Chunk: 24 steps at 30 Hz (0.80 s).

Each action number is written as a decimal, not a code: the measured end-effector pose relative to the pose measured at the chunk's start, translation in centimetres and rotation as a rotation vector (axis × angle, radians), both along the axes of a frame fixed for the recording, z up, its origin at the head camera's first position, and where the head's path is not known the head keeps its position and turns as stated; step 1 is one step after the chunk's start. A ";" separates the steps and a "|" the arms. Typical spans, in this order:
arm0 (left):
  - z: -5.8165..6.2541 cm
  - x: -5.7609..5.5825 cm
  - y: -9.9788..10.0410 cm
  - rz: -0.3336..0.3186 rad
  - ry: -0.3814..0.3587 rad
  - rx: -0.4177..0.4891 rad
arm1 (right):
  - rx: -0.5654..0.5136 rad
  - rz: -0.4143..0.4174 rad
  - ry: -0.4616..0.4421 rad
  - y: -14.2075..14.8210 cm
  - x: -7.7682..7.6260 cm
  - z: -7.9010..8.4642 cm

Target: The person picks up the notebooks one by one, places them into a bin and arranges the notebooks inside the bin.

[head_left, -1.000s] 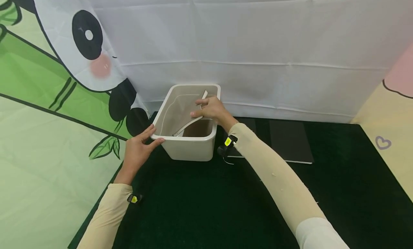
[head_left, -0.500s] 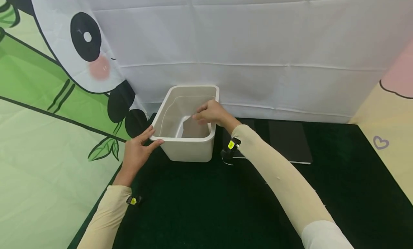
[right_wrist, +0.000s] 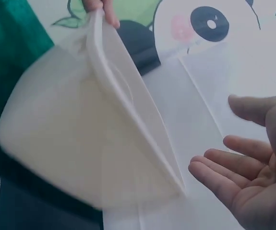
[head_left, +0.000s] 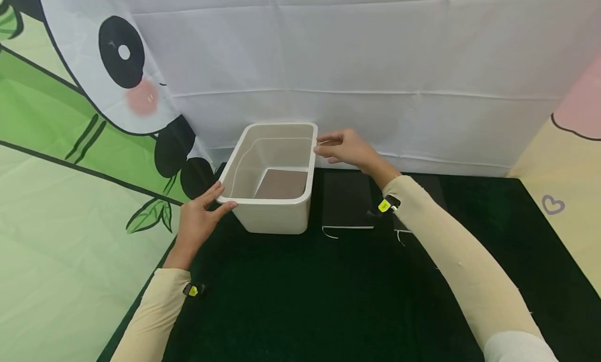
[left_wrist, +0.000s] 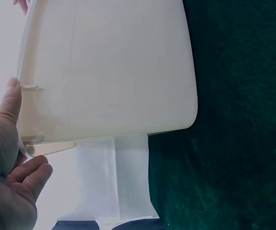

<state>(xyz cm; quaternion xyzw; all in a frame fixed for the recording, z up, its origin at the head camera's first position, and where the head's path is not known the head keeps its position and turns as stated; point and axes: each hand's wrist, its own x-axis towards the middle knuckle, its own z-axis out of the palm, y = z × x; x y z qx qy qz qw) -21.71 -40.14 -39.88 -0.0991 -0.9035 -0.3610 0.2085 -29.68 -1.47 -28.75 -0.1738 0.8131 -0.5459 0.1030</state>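
A cream plastic bin (head_left: 269,217) stands on the dark green cloth. My left hand (head_left: 199,216) holds its rim at the near left corner, with the thumb along the front and the fingers at the left side. In the left wrist view that hand (left_wrist: 8,167) pinches the edge of the bin wall (left_wrist: 128,67). A flat brown notebook (head_left: 281,185) lies on the bin's floor. Just outside the right rim hovers my right hand (head_left: 347,149); in the right wrist view its fingers are loosely extended and hold nothing (right_wrist: 253,177).
To the right of the bin lies a black notebook (head_left: 347,199) with a white ribbon. Another dark notebook (head_left: 429,187) lies farther right, partly behind my right forearm. A white cloth backdrop (head_left: 399,49) rises behind the table, with a printed panda at left.
My right hand has let go of the brown notebook inside the bin and moved out to the right past the rim. The notebook now lies flat. My left hand has stayed on the rim.
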 end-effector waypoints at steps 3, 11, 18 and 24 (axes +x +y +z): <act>0.1 0.1 0.0 -0.002 -0.002 0.003 | 0.062 -0.027 0.049 2.5 0.4 -0.5; 0.0 0.1 0.1 0.005 -0.019 0.005 | 0.218 -0.130 0.146 9.3 1.6 -3.7; 0.1 0.3 0.1 0.004 -0.034 0.013 | 0.306 -0.223 0.150 14.4 3.2 -6.3; 0.3 0.3 0.1 -0.001 -0.032 0.009 | 0.389 -0.277 0.181 17.7 4.4 -8.2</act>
